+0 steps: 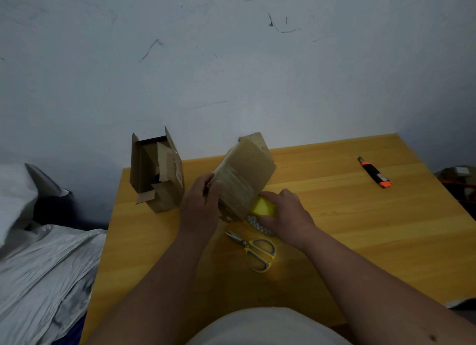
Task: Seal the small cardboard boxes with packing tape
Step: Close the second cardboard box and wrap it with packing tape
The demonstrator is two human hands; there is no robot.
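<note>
Far to my left lies crumpled grey bedding [43, 272], off the edge of the table [360, 228]. On the table's back left corner stands the open box [157, 172], its flaps up and torn, with no fresh tape that I can see, so I judge it is not yet sealed. Next comes my left hand [199, 205], its fingers curled over the near left edge of the tilted box [244, 174], which I hold off the table at an angle; its broad face already shines with bands of clear tape. Just below and right of that box my right hand [286, 215] grips the tape roll [262, 206], yellow at the core, pressed close against the box's lower corner, so I seem to be in the middle of laying tape on it, not finished. Under that hand lies a patterned grey disc [257, 225], partly hidden, and in front of it the yellow-handled scissors [255, 252], blades closed, untouched. Far right, well apart, rests the orange and black utility knife [374, 172]. By my reckoning 1 box is nearly sealed and 1 is left.
</note>
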